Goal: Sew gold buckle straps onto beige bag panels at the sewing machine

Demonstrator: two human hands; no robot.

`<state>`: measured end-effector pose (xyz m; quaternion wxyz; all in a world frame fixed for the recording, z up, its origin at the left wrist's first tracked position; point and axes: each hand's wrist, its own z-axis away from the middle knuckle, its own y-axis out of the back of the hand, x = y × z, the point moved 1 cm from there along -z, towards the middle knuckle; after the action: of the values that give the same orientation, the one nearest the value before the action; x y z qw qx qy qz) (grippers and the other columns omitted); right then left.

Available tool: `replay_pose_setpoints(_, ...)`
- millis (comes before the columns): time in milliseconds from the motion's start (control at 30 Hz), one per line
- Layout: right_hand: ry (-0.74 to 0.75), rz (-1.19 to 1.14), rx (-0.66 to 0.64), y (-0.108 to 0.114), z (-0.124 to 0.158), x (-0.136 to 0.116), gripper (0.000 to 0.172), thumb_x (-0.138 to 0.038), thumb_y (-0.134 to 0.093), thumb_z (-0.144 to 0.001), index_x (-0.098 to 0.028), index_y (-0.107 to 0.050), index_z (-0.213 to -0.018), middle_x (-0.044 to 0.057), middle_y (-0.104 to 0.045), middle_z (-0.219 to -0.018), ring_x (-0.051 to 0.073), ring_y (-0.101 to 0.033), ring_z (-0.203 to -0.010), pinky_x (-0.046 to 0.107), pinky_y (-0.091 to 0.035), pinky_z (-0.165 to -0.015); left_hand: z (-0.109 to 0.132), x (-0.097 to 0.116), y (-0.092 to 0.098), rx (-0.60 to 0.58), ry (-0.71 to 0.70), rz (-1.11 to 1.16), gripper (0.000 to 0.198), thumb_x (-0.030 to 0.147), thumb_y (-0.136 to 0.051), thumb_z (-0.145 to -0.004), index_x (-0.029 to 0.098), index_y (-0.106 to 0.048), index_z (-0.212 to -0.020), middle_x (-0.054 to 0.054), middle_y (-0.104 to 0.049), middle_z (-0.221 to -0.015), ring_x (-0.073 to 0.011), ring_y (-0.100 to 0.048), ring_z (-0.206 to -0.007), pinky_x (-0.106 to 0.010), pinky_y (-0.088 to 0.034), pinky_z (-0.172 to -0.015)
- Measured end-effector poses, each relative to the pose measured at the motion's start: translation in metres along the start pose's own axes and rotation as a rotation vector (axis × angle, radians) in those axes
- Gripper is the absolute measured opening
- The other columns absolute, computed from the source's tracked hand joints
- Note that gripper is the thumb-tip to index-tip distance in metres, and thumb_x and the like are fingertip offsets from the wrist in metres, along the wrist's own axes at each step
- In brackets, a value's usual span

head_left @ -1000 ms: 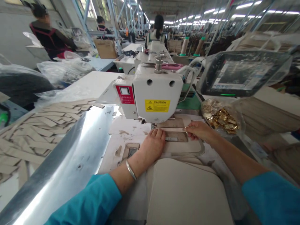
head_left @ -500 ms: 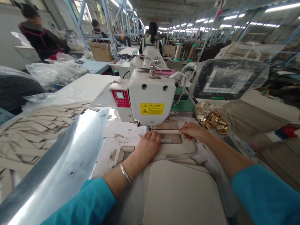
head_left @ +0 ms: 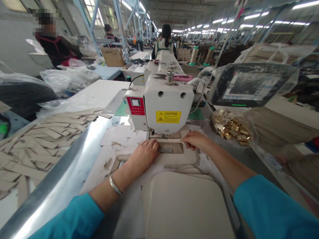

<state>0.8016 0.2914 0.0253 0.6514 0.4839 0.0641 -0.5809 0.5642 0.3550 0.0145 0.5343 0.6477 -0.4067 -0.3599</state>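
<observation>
Under the white head of a sewing machine (head_left: 169, 99) lies a beige panel (head_left: 174, 160) with rectangular openings. A narrow beige strip (head_left: 170, 140) runs across it, between two of the openings. My left hand (head_left: 144, 154) lies flat over the strip's left end, fingers stretched out, close beside the needle area. At the right end, my right hand (head_left: 195, 141) pinches the strip between thumb and fingers; a small shiny bit shows at the fingertips, too small to name. Nearest to me is a stack of beige pieces (head_left: 186, 202) with rounded corners.
Many loose beige strips (head_left: 32, 146) are heaped on the left, beside a shiny metal plate (head_left: 62, 166). To the right are a bag of gold-coloured metal pieces (head_left: 234, 129) and a plastic-covered screen (head_left: 251, 86). Other people sit farther back.
The panel and strip have shifted left under the machine head, and both my hands have moved left with them. The camera view has turned slightly left.
</observation>
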Motion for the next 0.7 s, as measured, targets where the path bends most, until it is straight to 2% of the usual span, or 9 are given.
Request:
replay_pose_setpoints(433,0.041,-0.05,-0.09,-0.04,0.003,-0.039,0.017,-0.017,-0.063,-0.084,-0.013,-0.058,-0.069,-0.001,-0.059,-0.048,0.007,-0.049,-0.033,0.017,-0.026,-0.033,0.028,-0.048,0.005,0.013,0.062,0.074,0.017,0.024,-0.057,-0.094,0.014,-0.056,-0.107,-0.012,-0.064,-0.113,-0.0254,-0.06,-0.108,-0.041,-0.048,-0.098)
replay_pose_setpoints(567,0.045,-0.07,-0.067,-0.036,-0.001,-0.043,0.013,-0.015,-0.065,-0.083,-0.013,-0.059,-0.071,0.0,-0.059,-0.046,0.007,-0.05,-0.034,0.017,-0.028,-0.033,0.019,-0.05,0.002,0.01,0.067,0.066,0.016,0.022,-0.058,-0.093,0.014,-0.056,-0.106,-0.011,-0.064,-0.111,-0.0255,-0.06,-0.107,-0.041,-0.049,-0.097)
replay_pose_setpoints(700,0.015,-0.08,-0.067,-0.023,-0.007,-0.035,0.014,-0.015,-0.064,-0.082,-0.012,-0.058,-0.069,0.002,-0.061,-0.048,0.009,-0.052,-0.035,0.017,-0.027,-0.032,0.008,-0.04,-0.005,0.044,0.031,0.063,0.016,0.021,-0.058,-0.093,0.013,-0.056,-0.106,-0.013,-0.062,-0.114,-0.0258,-0.059,-0.112,-0.041,-0.048,-0.099)
